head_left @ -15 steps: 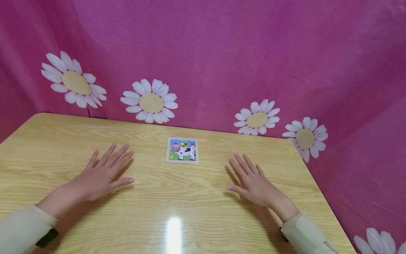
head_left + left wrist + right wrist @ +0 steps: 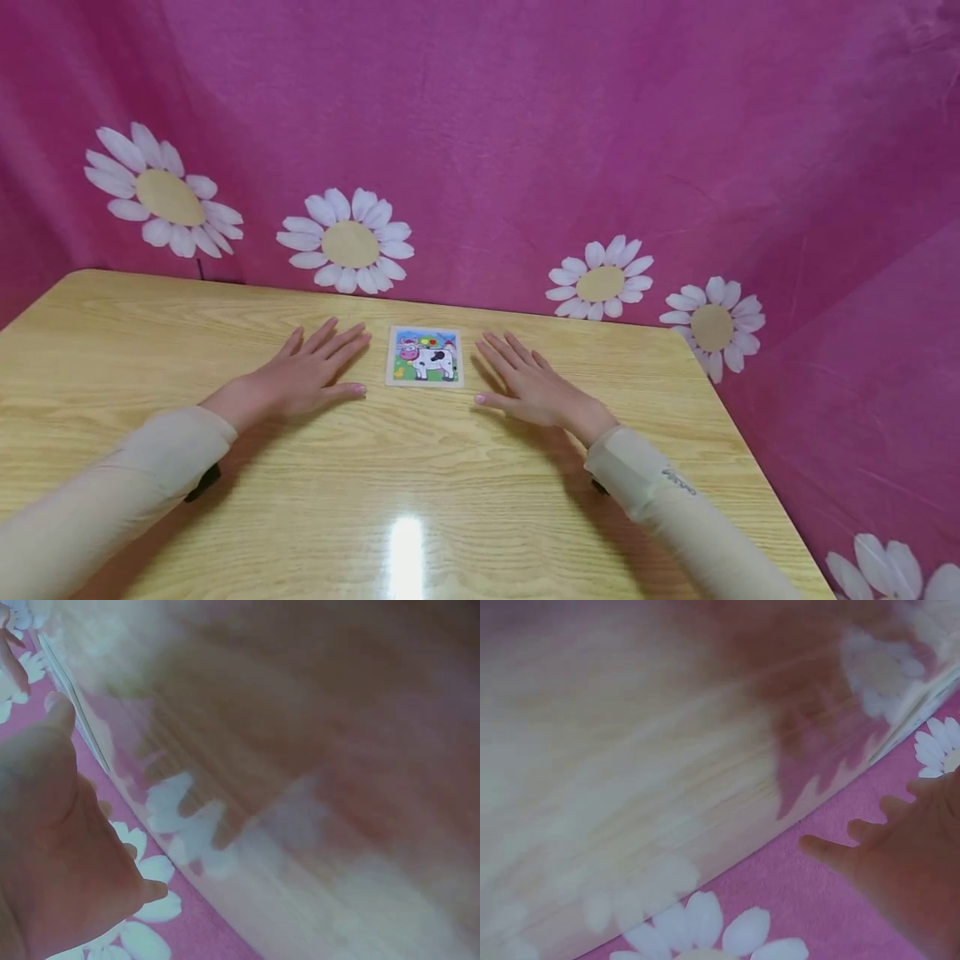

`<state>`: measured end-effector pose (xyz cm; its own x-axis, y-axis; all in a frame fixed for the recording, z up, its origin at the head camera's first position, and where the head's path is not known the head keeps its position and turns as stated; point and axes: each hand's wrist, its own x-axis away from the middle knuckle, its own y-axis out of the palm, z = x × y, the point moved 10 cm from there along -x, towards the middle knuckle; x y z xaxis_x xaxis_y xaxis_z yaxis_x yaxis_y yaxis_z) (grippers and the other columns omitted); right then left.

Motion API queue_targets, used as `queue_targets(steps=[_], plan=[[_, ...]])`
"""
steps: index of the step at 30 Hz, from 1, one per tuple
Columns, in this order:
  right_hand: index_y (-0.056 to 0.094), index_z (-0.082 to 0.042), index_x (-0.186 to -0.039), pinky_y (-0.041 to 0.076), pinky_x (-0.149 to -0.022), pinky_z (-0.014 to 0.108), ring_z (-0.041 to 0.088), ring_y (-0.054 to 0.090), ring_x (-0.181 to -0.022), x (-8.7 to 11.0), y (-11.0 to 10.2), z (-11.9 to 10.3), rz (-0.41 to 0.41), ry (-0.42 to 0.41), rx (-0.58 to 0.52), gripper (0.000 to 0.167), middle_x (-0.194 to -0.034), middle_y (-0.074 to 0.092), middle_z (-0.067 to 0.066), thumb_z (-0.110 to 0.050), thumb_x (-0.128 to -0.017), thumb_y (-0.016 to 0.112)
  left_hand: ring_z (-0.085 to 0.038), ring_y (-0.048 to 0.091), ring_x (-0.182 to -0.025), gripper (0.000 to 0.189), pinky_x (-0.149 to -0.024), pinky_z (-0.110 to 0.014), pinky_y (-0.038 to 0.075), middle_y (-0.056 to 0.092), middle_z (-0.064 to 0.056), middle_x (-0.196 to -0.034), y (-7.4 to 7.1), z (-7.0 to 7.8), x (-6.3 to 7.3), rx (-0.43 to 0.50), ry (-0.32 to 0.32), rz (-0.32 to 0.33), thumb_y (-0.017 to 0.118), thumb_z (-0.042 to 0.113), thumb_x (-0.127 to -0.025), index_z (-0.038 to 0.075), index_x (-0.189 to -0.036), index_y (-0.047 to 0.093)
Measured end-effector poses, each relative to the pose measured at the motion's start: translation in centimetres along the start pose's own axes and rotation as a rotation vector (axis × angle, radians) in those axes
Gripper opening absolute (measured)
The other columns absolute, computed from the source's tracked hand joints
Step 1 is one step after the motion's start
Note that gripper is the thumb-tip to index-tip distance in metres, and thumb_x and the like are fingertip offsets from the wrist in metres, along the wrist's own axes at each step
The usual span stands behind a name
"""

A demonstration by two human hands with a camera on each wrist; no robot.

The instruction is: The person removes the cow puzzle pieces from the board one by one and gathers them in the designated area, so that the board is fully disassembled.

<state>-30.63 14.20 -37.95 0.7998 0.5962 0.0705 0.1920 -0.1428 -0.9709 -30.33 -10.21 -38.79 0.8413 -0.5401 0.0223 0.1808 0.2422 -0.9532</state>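
A square picture puzzle board (image 2: 425,357) showing a cartoon cow, with a pale border, lies flat toward the far side of the wooden table (image 2: 315,517). To its left is my left hand (image 2: 303,375), palm down with the fingers spread and nothing held. On the other side my right hand (image 2: 536,387) mirrors it, fingers extended and thumb pointing inward, a small gap from the board's right edge. In the left wrist view the left hand (image 2: 67,840) is seen from below above the shiny tabletop. The right wrist view shows the right hand (image 2: 892,862) similarly.
A pink curtain (image 2: 480,150) with large white daisies hangs just behind the table's far edge and along its right side. A bright light reflection (image 2: 407,558) shows on the tabletop near the front.
Both hands have moved forward and inward, from farther out at the sides to close beside the cow board. The board keeps its place on the table.
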Motion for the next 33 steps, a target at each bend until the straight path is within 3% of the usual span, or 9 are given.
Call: queue_targets(steps=[7, 13, 22, 33], plan=[[0.009, -0.022, -0.159, 0.008, -0.115, 0.058, 0.027, -0.004, -0.150, -2.8, 0.8, 0.0, -0.072, 0.011, -0.016, 0.081, -0.165, 0.003, -0.001, -0.061, -0.097, 0.044, -0.042, 0.000, -0.147, 0.079, -0.110, -0.067, -0.002, 0.013, -0.009, -0.163, 0.5, 0.6, -3.3, 0.018, 0.052, -0.022, 0.046, 0.056, -0.098, 0.010, -0.157, 0.020], [0.007, -0.023, -0.159, 0.007, -0.116, 0.056, 0.025, -0.004, -0.150, -4.2, 1.3, 0.1, -0.124, 0.002, 0.007, 0.081, -0.165, 0.003, -0.004, -0.060, -0.098, 0.044, -0.042, 0.000, -0.147, 0.078, -0.110, -0.067, -0.002, 0.013, -0.010, -0.163, 0.5, 0.9, -4.5, 0.026, 0.050, -0.069, 0.047, 0.053, -0.099, 0.009, -0.157, 0.017], [0.007, -0.024, -0.159, 0.003, -0.117, 0.054, 0.021, -0.004, -0.150, -4.9, 1.6, 0.4, -0.148, 0.002, 0.042, 0.082, -0.164, 0.006, -0.007, -0.064, -0.096, 0.043, -0.038, 0.000, -0.148, 0.077, -0.110, -0.067, -0.002, 0.012, -0.009, -0.163, 0.7, 0.8, -4.7, 0.006, 0.021, -0.148, 0.045, 0.053, -0.100, 0.012, -0.158, 0.016], [0.004, -0.022, -0.159, -0.003, -0.115, 0.058, 0.025, -0.007, -0.149, -3.7, 2.4, -0.4, -0.117, -0.008, 0.075, 0.080, -0.164, 0.004, -0.004, -0.062, -0.098, 0.038, -0.038, -0.001, -0.148, 0.079, -0.110, -0.067, -0.004, 0.012, -0.009, -0.163, 1.3, 1.2, -3.9, -0.048, 0.030, -0.180, 0.044, 0.057, -0.099, 0.012, -0.158, 0.015]])
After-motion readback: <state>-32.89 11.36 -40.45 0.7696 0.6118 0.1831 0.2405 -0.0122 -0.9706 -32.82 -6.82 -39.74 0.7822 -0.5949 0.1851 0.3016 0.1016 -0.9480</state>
